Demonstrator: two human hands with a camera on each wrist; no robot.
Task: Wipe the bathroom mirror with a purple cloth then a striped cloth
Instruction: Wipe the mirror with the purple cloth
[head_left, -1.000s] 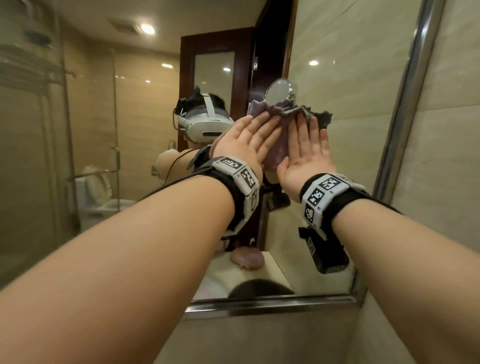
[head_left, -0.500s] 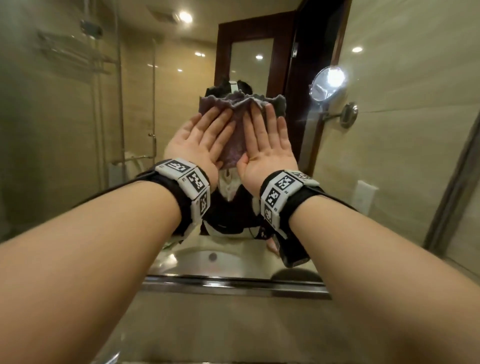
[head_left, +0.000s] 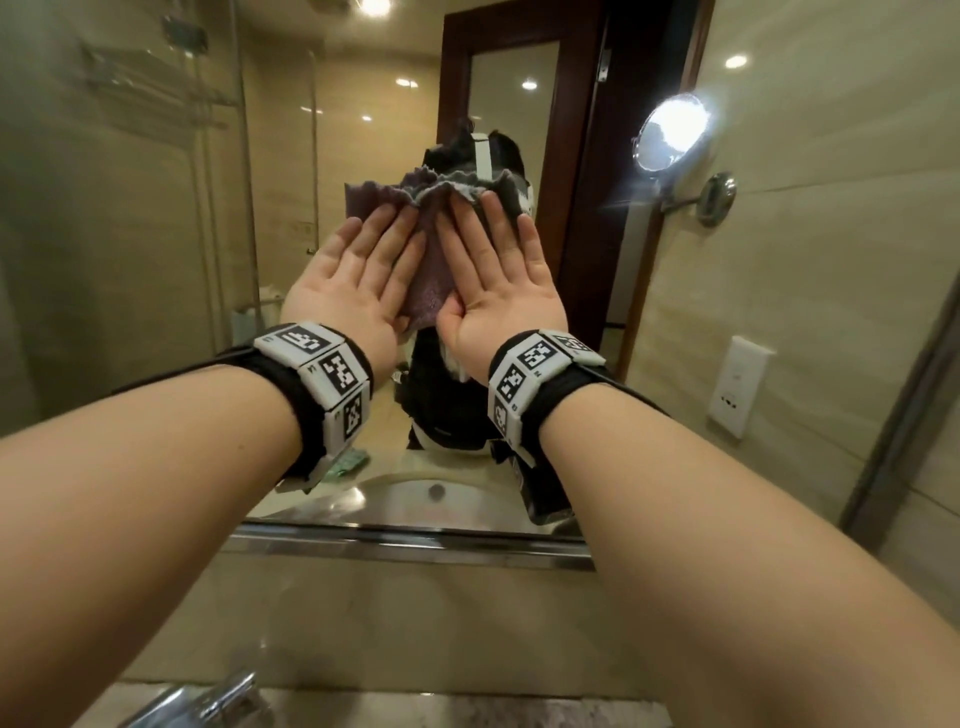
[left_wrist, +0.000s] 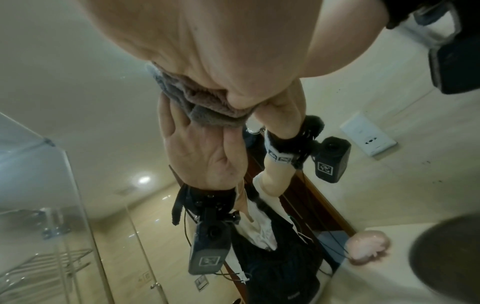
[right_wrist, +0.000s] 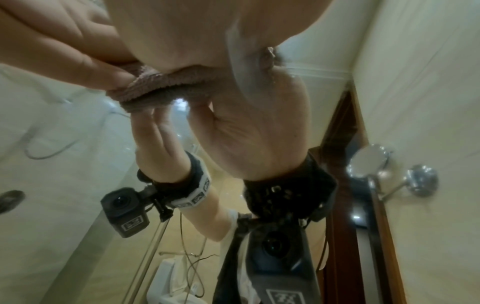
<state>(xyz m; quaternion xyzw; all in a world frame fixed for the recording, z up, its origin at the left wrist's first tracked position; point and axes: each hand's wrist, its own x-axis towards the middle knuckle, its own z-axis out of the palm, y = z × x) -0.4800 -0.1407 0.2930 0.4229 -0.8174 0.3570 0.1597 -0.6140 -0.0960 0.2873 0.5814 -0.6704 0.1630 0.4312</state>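
A purple cloth (head_left: 431, 260) lies flat against the bathroom mirror (head_left: 156, 234), bunched with a grey frilled edge on top. My left hand (head_left: 353, 280) presses its left part with straight fingers. My right hand (head_left: 498, 275) presses its right part the same way, the two palms side by side. In the left wrist view the cloth (left_wrist: 207, 102) shows squeezed between my palm (left_wrist: 221, 51) and the glass. The right wrist view shows the cloth (right_wrist: 161, 86) under my palm (right_wrist: 182, 30) with its reflection just below. No striped cloth is in view.
The mirror's metal lower edge (head_left: 405, 540) runs above a tiled ledge. A chrome tap (head_left: 208, 696) stands at the bottom left. The mirror reflects a round magnifying mirror (head_left: 670, 135), a wall socket (head_left: 737, 384), a dark door and the basin (head_left: 436, 493).
Both hands have slid the cloth leftwards across the mirror, away from its right frame. My view followed them, and the hands stay flat on the cloth.
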